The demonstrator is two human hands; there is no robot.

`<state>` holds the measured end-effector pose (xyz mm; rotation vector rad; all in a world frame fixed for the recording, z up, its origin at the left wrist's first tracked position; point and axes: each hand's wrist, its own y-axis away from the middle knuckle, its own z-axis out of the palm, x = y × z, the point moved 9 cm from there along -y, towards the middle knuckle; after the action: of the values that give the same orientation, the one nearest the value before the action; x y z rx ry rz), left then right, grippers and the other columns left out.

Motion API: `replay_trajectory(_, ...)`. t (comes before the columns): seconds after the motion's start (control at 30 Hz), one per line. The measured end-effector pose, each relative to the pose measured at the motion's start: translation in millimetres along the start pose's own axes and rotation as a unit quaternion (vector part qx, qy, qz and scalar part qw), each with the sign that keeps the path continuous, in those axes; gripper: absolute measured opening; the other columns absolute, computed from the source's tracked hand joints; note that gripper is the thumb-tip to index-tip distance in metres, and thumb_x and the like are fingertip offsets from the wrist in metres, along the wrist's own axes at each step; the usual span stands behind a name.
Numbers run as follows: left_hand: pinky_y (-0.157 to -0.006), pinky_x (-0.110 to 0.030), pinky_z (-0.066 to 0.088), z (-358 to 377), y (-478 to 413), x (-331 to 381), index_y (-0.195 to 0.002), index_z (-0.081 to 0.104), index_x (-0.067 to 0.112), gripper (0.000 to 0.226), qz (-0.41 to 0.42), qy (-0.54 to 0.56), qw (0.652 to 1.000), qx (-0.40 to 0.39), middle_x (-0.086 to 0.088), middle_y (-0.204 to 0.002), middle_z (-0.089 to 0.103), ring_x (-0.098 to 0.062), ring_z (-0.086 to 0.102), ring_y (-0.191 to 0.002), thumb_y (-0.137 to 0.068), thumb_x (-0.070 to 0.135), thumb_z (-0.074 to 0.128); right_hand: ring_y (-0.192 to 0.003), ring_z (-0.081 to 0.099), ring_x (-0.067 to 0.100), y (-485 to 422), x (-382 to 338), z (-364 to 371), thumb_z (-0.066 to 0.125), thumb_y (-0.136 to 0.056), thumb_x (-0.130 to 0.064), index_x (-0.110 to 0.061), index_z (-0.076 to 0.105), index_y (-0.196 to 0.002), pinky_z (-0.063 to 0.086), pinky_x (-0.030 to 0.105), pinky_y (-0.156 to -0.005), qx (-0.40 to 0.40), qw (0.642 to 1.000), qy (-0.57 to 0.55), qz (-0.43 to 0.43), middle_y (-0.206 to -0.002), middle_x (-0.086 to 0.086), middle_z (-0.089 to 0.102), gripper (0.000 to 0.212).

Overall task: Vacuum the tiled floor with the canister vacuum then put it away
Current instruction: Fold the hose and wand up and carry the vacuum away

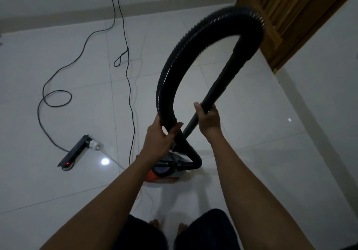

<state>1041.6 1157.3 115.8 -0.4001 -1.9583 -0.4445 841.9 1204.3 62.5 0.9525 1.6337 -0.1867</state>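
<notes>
An orange and grey canister vacuum sits on the white tiled floor, partly hidden behind my left forearm. Its black ribbed hose rises from the canister in a tall loop and bends back down into a rigid black wand. My left hand grips the hose near the low end of the loop. My right hand grips the wand just to the right. The wand's lower end runs behind the hose and is hidden.
A black power strip with a red light and a white plug lies on the floor to the left. Thin black cords snake across the tiles toward the far wall. A wooden door stands at the upper right. My bare feet show at the bottom.
</notes>
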Motion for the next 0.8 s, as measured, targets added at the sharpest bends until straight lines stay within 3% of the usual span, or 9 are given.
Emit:
replay_trajectory(0.07, -0.072, -0.009, 0.05, 16, -11, -32, -0.122, 0.058, 0.016, 0.041, 0.016, 0.009, 1.0, 0.008, 0.012, -0.104, 0.068, 0.009, 0.063, -0.092, -0.092, 0.041, 0.071, -0.092, 0.061, 0.018, -14, 36, 17, 0.062, -0.097, -0.044, -0.011, 0.059, -0.121, 0.045, 0.031, -0.081, -0.019, 1.0, 0.009, -0.008, -0.098, 0.0, 0.063, 0.041)
replay_trajectory(0.17, -0.079, -0.035, 0.06, 35, -27, -85, -0.111, 0.059, 0.021, 0.045, 0.04, 0.021, 0.998, 0.036, 0.011, -0.095, 0.069, -0.006, 0.067, -0.091, -0.086, 0.057, 0.067, -0.092, 0.061, 0.013, -33, 82, 41, 0.062, -0.099, -0.042, -0.012, 0.062, -0.115, 0.044, 0.026, -0.079, -0.052, 0.998, 0.012, -0.03, -0.098, -0.001, 0.064, 0.035)
replay_trajectory(0.27, -0.085, -0.05, 0.056, 57, -50, -142, -0.105, 0.056, 0.028, 0.038, 0.058, 0.014, 0.997, 0.04, 0.009, -0.092, 0.069, -0.016, 0.067, -0.092, -0.087, 0.061, 0.064, -0.103, 0.062, 0.015, -61, 126, 70, 0.06, -0.099, -0.045, -0.014, 0.064, -0.119, 0.044, 0.024, -0.082, -0.079, 0.996, 0.026, -0.042, -0.11, 0.0, 0.067, 0.037)
replay_trajectory(0.4, -0.087, -0.052, 0.053, 82, -71, -198, -0.105, 0.054, 0.028, 0.032, 0.084, 0.006, 0.996, 0.026, 0.01, -0.089, 0.065, -0.012, 0.065, -0.091, -0.093, 0.057, 0.061, -0.119, 0.059, 0.015, -84, 186, 102, 0.055, -0.099, -0.053, -0.017, 0.061, -0.132, 0.041, 0.034, -0.102, -0.118, 0.99, 0.061, -0.038, -0.125, -0.003, 0.066, 0.048)
replay_trajectory(0.5, -0.095, -0.054, 0.049, 85, -92, -223, -0.1, 0.055, 0.037, 0.023, 0.097, 0.013, 0.995, 0.036, 0.016, -0.09, 0.065, -0.002, 0.063, -0.09, -0.091, 0.058, 0.059, -0.117, 0.064, 0.013, -94, 208, 116, 0.054, -0.098, -0.056, -0.017, 0.063, -0.127, 0.044, 0.042, -0.107, -0.139, 0.986, 0.07, -0.051, -0.118, -0.005, 0.072, 0.049)
replay_trajectory(0.6, -0.1, -0.058, 0.045, 86, -110, -229, -0.098, 0.056, 0.044, 0.028, 0.104, 0.011, 0.994, 0.022, 0.021, -0.093, 0.066, -0.005, 0.065, -0.093, -0.084, 0.069, 0.056, -0.111, 0.064, 0.008, -95, 212, 122, 0.05, -0.1, -0.055, -0.022, 0.064, -0.119, 0.045, 0.046, -0.109, -0.153, 0.983, 0.075, -0.073, -0.114, -0.005, 0.073, 0.04)
replay_trajectory(0.7, -0.099, -0.058, 0.046, 91, -115, -227, -0.095, 0.057, 0.043, 0.03, 0.1, 0.021, 0.995, 0.007, 0.016, -0.089, 0.068, -0.011, 0.067, -0.091, -0.081, 0.069, 0.058, -0.117, 0.063, 0.01, -85, 213, 127, 0.044, -0.104, -0.053, -0.031, 0.061, -0.118, 0.045, 0.045, -0.109, -0.182, 0.977, 0.075, -0.081, -0.121, -0.003, 0.07, 0.031)
replay_trajectory(0.8, -0.097, -0.059, 0.048, 91, -113, -220, -0.094, 0.06, 0.042, 0.033, 0.09, 0.028, 0.995, -0.009, 0.015, -0.089, 0.07, -0.014, 0.069, -0.091, -0.077, 0.07, 0.063, -0.114, 0.061, 0.005, -65, 208, 132, 0.043, -0.107, -0.045, -0.043, 0.054, -0.115, 0.048, 0.031, -0.097, -0.224, 0.971, 0.043, -0.072, -0.122, -0.009, 0.067, 0.014)
